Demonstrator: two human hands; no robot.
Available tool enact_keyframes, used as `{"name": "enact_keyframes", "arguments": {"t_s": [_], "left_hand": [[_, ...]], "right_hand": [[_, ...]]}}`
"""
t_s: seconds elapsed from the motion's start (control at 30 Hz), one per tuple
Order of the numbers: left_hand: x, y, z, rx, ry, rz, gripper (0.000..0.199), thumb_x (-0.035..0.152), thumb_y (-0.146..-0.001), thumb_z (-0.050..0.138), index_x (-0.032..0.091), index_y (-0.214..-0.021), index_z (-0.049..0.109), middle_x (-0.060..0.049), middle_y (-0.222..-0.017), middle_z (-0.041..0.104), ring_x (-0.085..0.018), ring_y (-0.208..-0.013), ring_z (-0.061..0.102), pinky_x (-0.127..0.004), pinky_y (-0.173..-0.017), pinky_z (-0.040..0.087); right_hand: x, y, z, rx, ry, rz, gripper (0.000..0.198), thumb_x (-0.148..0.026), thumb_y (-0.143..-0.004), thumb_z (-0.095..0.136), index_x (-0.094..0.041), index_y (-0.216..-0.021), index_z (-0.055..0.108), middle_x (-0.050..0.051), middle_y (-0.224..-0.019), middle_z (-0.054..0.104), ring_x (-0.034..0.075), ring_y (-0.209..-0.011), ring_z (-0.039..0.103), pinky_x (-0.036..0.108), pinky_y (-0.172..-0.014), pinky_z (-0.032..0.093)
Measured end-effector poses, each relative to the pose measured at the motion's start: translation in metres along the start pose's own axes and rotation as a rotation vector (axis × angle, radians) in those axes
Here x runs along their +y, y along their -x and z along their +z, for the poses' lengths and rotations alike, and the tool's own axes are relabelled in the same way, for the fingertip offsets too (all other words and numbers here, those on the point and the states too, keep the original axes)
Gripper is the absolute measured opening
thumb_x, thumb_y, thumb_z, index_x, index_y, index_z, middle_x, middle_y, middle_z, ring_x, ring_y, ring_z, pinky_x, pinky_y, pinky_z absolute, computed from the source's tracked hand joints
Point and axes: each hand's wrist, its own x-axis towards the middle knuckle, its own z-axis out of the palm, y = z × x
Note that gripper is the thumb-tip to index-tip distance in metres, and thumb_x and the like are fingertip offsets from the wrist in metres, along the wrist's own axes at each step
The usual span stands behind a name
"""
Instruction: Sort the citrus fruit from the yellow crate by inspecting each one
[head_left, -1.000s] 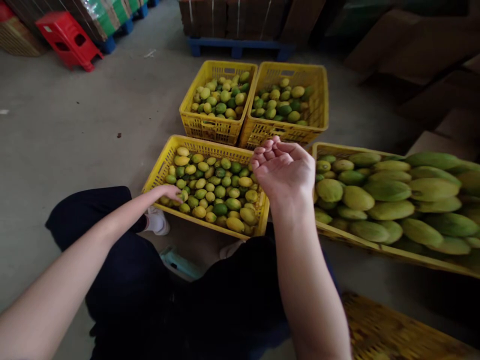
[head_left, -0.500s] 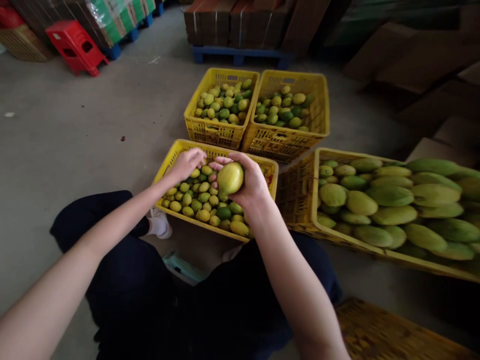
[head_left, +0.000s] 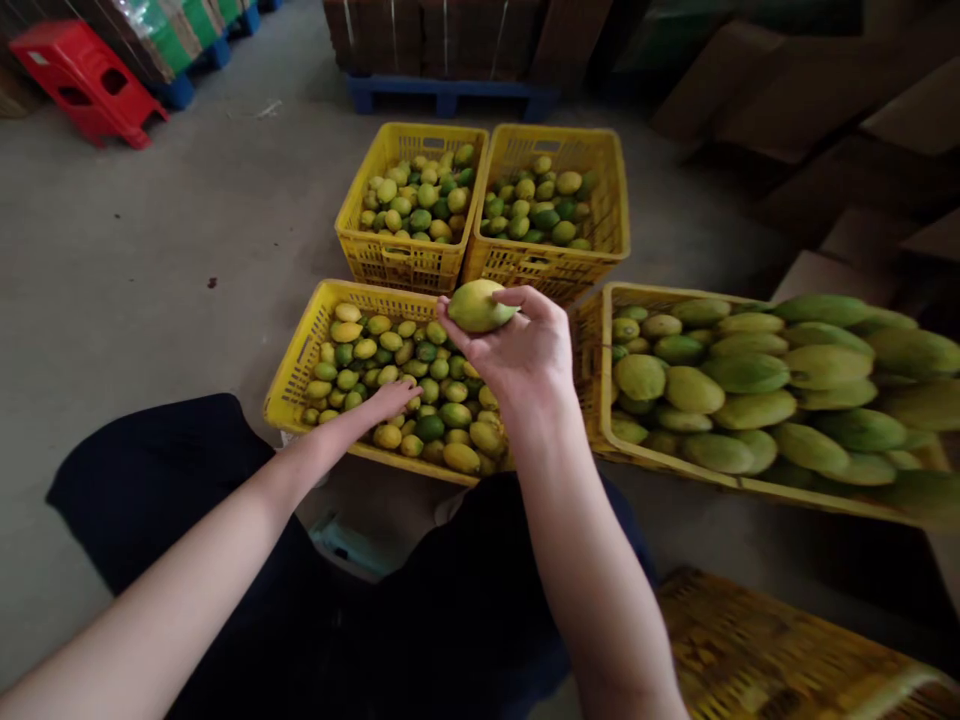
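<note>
My right hand (head_left: 525, 335), palm turned up, is closed around a large yellow-green lemon (head_left: 476, 306) above the back right part of the near crate. The fruit's pointed tip faces right. My left hand (head_left: 394, 399) reaches low over the lemons (head_left: 390, 340) in that yellow crate (head_left: 292, 372), its fingers stretched out and touching or just above the fruit. No fruit shows in the left hand. The lemons in the crate range from yellow to dark green.
Two yellow crates (head_left: 401, 258) (head_left: 551, 262) of lemons stand behind. To the right, a yellow crate (head_left: 607, 370) holds papaya-like long green fruit (head_left: 750, 373) and rounder ones. A red stool (head_left: 86, 80), a blue pallet (head_left: 450, 95) and cardboard (head_left: 772, 90) lie farther off.
My left hand has come down from above the crate onto the lemons. My right hand has turned palm up and lifted its lemon slightly up and right. The view has shifted.
</note>
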Motion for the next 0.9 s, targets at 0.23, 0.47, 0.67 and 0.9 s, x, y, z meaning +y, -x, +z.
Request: {"name": "enact_keyframes", "arguments": {"t_s": [0.23,0.47,0.67,0.9], "left_hand": [[0.075,-0.015,-0.058,-0.084,0.138,-0.042,0.027,0.041,-0.083,0.064,0.015,-0.087,0.066,-0.005,-0.086,0.071,-0.021,-0.088,0.066,-0.035,-0.088,0.052],[0.202,0.049,-0.141,-0.090,0.767,0.226,0.051,0.053,-0.090,0.047,0.017,-0.124,0.062,-0.011,-0.108,0.071,-0.020,-0.087,0.068,-0.041,-0.095,0.053],[0.178,0.048,-0.120,0.090,0.778,0.345,0.052,0.057,-0.072,0.073,0.021,-0.108,0.064,-0.008,-0.112,0.070,-0.021,-0.097,0.067,-0.039,-0.099,0.051],[0.172,0.032,-0.101,0.201,0.543,0.511,0.053,0.044,-0.063,0.084,0.024,-0.106,0.062,-0.006,-0.108,0.070,-0.022,-0.099,0.067,-0.036,-0.091,0.054]], "right_hand": [[0.002,-0.023,-0.006,0.112,0.044,-0.144,0.014,-0.027,-0.069,0.065,-0.022,-0.077,0.055,0.001,-0.076,0.066,0.019,-0.081,0.068,0.036,-0.075,0.061],[0.001,0.007,0.012,-0.011,0.310,-0.464,0.043,-0.030,-0.060,0.084,-0.024,-0.097,0.063,-0.001,-0.088,0.072,0.016,-0.080,0.069,0.030,-0.074,0.056],[0.012,0.025,0.000,-0.017,0.548,-0.703,0.055,-0.026,-0.055,0.088,-0.024,-0.105,0.066,0.003,-0.101,0.075,0.023,-0.092,0.071,0.036,-0.082,0.057],[0.025,-0.005,-0.008,0.030,0.787,-0.781,0.050,-0.024,-0.057,0.086,-0.024,-0.102,0.067,0.004,-0.103,0.074,0.024,-0.094,0.069,0.037,-0.082,0.059]]}}
